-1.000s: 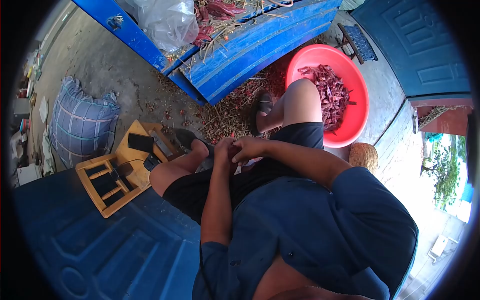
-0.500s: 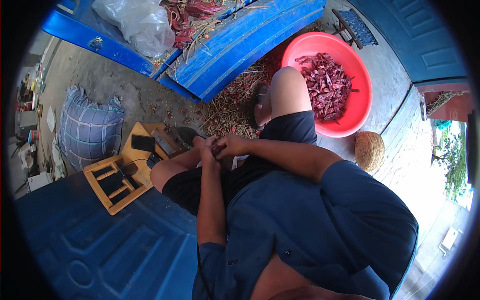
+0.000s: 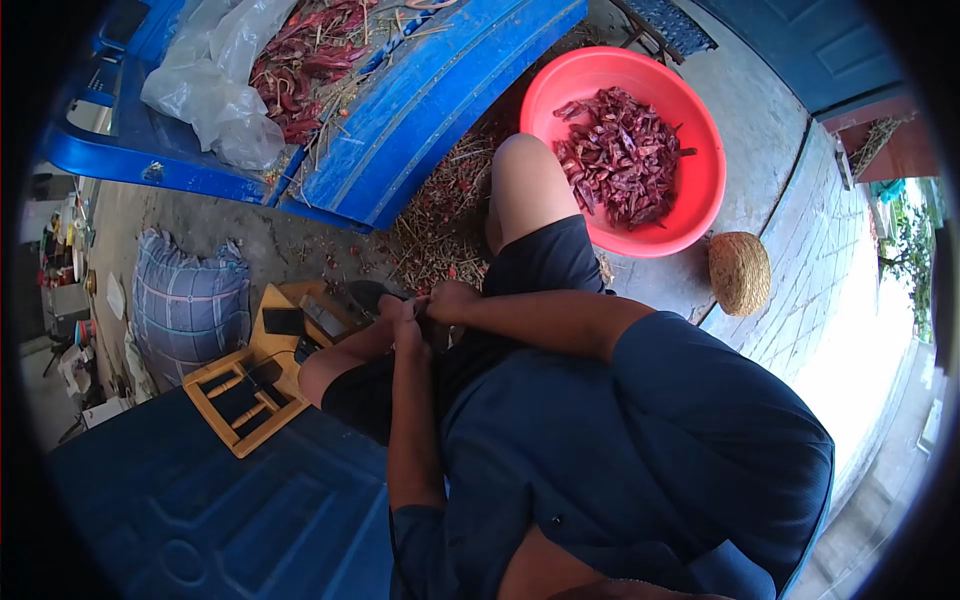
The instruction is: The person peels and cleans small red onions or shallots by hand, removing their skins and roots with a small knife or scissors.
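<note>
My left hand point(image 3: 402, 320) and my right hand point(image 3: 452, 303) meet in front of my lap, both with fingers closed. Between their fingertips is something small that I cannot make out. Dried red pods point(image 3: 625, 160) lie in a wide pink-red basin point(image 3: 705, 190) beyond my bent knee. More red pods point(image 3: 300, 75) with dry stems are piled on a blue surface point(image 3: 400, 130) at the upper left, beside a clear plastic bag point(image 3: 235, 125).
Stems and red scraps point(image 3: 435, 230) litter the floor. A plaid cushion point(image 3: 190, 300) and a wooden stool-like frame point(image 3: 240, 445) with a black phone point(image 3: 283, 321) are at the left. A woven straw seat point(image 3: 740, 274) stands right of the basin, and a small stool point(image 3: 670, 25) behind.
The view has shifted, showing more of the blue surface and its pods. My hands remain together; the dark red bit between them is now less visible.
</note>
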The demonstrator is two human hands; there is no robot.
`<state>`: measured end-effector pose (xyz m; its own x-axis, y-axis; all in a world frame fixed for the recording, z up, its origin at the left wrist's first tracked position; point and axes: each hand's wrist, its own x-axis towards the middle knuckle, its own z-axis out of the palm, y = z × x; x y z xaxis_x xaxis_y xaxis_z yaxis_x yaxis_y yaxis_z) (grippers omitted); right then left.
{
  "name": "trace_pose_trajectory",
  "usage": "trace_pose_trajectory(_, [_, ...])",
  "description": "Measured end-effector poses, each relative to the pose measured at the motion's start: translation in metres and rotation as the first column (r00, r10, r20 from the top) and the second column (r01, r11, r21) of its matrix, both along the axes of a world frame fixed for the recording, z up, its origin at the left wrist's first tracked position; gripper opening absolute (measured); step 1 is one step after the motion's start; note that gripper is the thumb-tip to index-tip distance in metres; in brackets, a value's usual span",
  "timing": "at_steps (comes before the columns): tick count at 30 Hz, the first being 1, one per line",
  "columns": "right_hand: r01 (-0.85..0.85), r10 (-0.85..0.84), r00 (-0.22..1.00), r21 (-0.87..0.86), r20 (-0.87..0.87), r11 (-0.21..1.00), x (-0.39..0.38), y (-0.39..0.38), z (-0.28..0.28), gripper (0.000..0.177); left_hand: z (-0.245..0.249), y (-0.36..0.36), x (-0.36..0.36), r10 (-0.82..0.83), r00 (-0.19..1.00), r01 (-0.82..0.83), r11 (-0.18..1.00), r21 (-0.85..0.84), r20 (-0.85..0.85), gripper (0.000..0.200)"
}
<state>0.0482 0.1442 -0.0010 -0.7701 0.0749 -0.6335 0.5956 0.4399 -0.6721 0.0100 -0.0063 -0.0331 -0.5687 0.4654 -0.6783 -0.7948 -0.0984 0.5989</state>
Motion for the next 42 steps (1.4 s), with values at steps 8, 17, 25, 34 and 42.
trace_pose_trajectory(8, [0.057,0.013,0.829,0.108,-0.558,0.992,0.025,0.007,0.023,0.026,0.001,-0.007,0.020,-0.055,0.999,0.055,0.998,-0.011,-0.001,0.057])
trace_pose_trajectory(17, [-0.261,0.293,0.844,0.133,-0.450,0.956,0.031,0.014,0.033,0.022,0.018,-0.007,0.035,0.048,0.992,-0.044,0.998,-0.036,0.118,0.032])
trace_pose_trajectory(25, [-0.176,0.182,0.964,0.047,-0.194,0.983,0.007,0.013,-0.016,0.028,0.044,0.016,0.038,0.029,0.990,-0.003,0.983,-0.186,0.136,0.037])
trace_pose_trajectory(34, [-0.057,0.046,0.964,-0.035,-0.262,0.998,0.023,0.008,0.019,0.040,0.059,0.016,0.035,0.034,0.995,-0.028,0.997,-0.072,0.089,0.039])
trace_pose_trajectory(42, [0.022,-0.059,0.996,-0.460,-0.065,0.888,0.003,0.009,0.012,0.048,0.048,0.007,0.021,0.029,0.992,-0.033,0.999,0.030,0.122,0.034])
